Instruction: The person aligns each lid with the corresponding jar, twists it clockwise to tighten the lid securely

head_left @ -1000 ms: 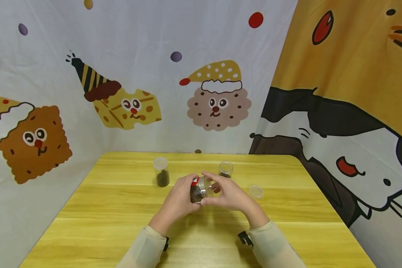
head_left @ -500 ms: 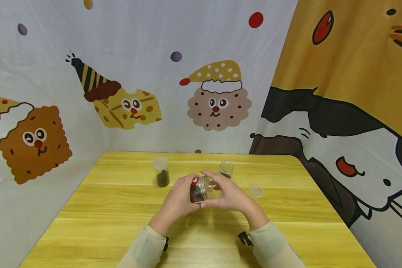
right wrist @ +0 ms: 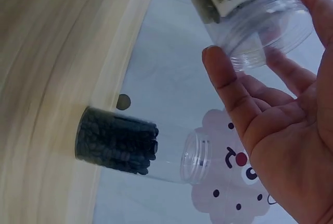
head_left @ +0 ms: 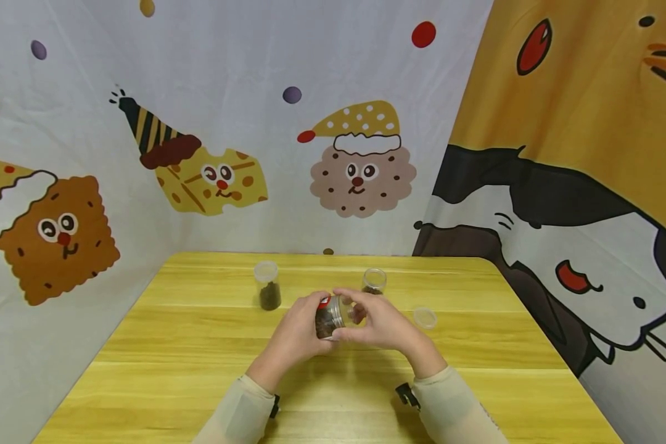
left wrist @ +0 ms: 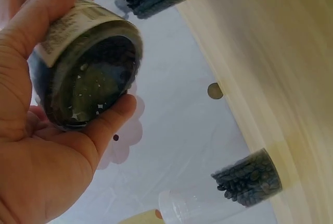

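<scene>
My left hand [head_left: 296,330] grips a clear, labelled jar [head_left: 326,322] with dark contents, held tilted over the table with its mouth to the right. In the left wrist view, the round base of this jar [left wrist: 96,81] faces the camera. Around the mouth end curls my right hand [head_left: 380,320]. The right wrist view shows the thumb [right wrist: 223,73] at the threaded neck and the other fingers at the rim. Behind the hands stands an uncapped clear jar [right wrist: 119,143] partly filled with dark beans. A loose translucent lid [head_left: 424,317] lies right of the hands.
A taller capped jar [head_left: 269,295] with dark beans stands on the table at the back left. The wooden table [head_left: 172,382] ends at a cartoon-printed cloth [head_left: 227,80] behind and at the right. Black wrist mounts [head_left: 407,396] sit by both cuffs.
The held jar has shifted slightly, and the right hand's fingers have moved a little at its mouth end. Both arms and the standing jars stay in place.
</scene>
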Tool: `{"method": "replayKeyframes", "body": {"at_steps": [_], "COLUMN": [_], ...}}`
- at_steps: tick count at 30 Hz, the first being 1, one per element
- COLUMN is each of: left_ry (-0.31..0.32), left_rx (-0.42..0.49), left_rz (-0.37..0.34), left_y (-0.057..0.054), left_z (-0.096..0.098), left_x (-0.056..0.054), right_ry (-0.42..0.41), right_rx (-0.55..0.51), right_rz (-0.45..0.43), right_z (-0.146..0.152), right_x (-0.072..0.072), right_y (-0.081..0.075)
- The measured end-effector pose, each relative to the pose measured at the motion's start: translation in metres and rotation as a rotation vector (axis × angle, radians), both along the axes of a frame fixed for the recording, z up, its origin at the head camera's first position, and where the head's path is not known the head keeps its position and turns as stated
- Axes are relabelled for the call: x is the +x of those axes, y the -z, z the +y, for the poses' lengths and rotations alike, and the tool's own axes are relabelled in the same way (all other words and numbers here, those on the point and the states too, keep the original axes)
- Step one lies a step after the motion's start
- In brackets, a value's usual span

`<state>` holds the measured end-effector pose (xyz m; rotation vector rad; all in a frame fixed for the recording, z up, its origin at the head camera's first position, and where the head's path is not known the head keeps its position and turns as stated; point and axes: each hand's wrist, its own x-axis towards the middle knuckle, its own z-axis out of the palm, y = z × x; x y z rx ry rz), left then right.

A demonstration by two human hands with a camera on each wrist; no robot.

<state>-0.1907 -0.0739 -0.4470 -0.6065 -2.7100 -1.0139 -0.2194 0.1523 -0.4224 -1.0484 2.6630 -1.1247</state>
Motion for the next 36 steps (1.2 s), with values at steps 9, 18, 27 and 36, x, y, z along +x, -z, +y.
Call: {"method": "replayKeyframes", "body": {"at_steps": [9, 18, 27, 36], "left_ry": [0.007, -0.046, -0.117, -0.127], "left_rx": [0.026, -0.008, -0.011, 0.167], "left_rz": [0.013, 0.006, 0.080, 0.003], "left_y": [0.002, 0.005, 0.009, 0.014], "left_z": [0.003, 0.008, 0.009, 0.008], "left_x": [0.001, 0.001, -0.004, -0.008], "right_ry": [0.028, 0.061, 0.134, 0.154], "right_rx": [0.043, 0.045, 0.049, 0.033], "right_rz": [-0.006, 0.000, 0.121, 0.137], "right_z": [-0.001, -0.005, -0.010, -0.009], "right_x": [0.000, -0.002, 0.000, 0.001], "right_y": [-0.005, 0.000, 0.003, -0.001]}}
